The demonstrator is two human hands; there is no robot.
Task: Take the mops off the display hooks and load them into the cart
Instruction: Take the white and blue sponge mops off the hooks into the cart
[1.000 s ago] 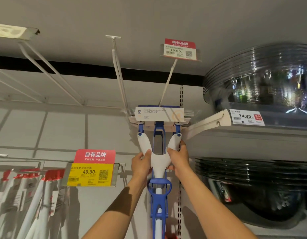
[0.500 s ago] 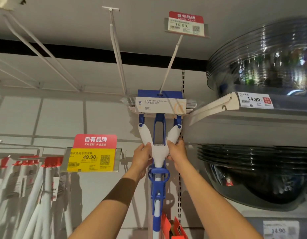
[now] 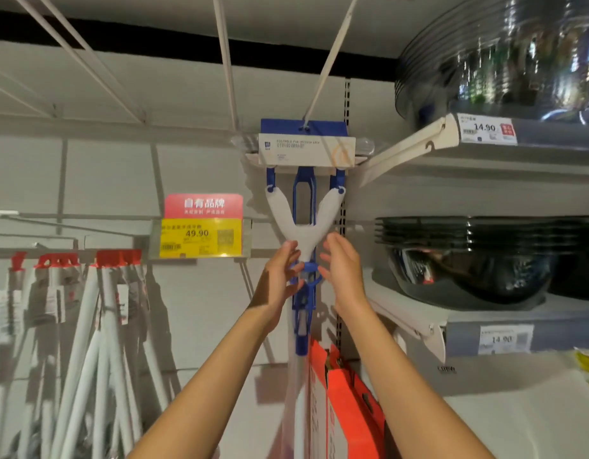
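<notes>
The mop hung from its hook at 12 o'clock. The left hand pinched its neck; the right hand hovered open alongside. Its lower handle ran out of frame; label print was illegible.

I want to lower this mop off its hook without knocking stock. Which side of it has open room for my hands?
Left: bare wall panel between the mop and the yellow price tag. Right is crowded: shelf bracket and stacked bowls sit close. Below, orange boxes flank the handle; white mops crowd far left.
</notes>
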